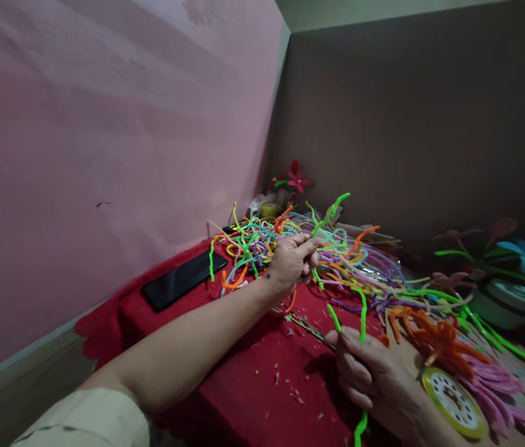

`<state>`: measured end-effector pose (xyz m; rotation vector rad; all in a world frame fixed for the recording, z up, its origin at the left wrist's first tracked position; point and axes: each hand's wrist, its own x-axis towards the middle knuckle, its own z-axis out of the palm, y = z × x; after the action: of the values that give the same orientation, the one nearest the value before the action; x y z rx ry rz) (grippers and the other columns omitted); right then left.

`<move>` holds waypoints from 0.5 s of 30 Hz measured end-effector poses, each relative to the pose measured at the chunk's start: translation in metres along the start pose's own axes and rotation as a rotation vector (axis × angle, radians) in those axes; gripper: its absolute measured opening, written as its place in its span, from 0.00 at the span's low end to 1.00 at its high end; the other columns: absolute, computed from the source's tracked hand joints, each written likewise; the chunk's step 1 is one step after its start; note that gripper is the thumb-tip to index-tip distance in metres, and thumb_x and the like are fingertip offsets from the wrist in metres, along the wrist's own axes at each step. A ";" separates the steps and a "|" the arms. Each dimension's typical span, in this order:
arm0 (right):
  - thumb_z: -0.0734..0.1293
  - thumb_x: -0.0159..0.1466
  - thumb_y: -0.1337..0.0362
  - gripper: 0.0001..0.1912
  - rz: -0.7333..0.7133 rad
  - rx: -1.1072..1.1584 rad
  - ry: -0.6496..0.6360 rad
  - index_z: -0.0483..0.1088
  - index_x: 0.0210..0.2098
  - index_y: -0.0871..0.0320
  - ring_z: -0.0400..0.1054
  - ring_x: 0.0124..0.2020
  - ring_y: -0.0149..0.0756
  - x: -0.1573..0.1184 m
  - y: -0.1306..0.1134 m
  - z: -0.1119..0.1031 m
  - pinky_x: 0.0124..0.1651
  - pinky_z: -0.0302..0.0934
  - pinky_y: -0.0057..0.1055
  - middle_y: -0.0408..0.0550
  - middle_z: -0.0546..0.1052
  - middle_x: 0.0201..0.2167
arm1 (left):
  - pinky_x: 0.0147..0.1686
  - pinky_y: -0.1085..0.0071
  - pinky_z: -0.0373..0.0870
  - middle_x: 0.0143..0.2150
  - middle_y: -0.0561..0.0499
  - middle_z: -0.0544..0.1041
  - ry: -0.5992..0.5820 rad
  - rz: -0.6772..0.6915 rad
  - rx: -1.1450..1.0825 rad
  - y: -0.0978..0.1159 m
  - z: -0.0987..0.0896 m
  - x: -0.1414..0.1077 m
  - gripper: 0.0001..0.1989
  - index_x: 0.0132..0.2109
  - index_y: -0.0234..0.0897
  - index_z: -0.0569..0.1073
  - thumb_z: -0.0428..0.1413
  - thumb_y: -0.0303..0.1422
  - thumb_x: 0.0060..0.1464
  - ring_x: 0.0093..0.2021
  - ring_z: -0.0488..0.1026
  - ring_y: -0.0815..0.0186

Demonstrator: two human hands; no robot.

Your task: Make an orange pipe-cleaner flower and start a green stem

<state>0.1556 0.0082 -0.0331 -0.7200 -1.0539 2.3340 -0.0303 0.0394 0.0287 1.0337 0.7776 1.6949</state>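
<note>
My left hand [290, 264] reaches over a tangled pile of pipe cleaners [257, 239]. Its fingers pinch a bright green pipe cleaner [332, 214] whose kinked upper part sticks out past the fingertips. Closer to me, my right hand [378, 372] is closed around another green pipe cleaner [363, 310]. One end of that one rises above the thumb, and more green shows below the palm. A short green tip [334, 316] also pokes out by the right thumb. How the stems run inside either hand is hidden.
A black phone [183, 279] lies on the red cloth [244, 366] at left, among small fluffy scraps. On the right are a yellow tape roll [453, 403], an orange pipe-cleaner flower [444, 338] and pink stems [495, 385]. Behind them stands a pale pot [507, 303].
</note>
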 end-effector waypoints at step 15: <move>0.68 0.56 0.60 0.12 0.045 -0.046 -0.034 0.73 0.34 0.63 0.38 0.08 0.18 -0.003 0.006 0.005 0.10 0.37 0.19 0.34 0.56 0.07 | 0.08 0.80 0.47 0.14 0.60 0.63 0.073 0.049 0.084 0.022 -0.002 0.000 0.09 0.27 0.35 0.69 0.57 0.36 0.47 0.09 0.50 0.79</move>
<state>0.1535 0.0003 -0.0340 -0.7303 -1.1207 2.3749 -0.0407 0.0321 0.0468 1.0609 0.8832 1.7629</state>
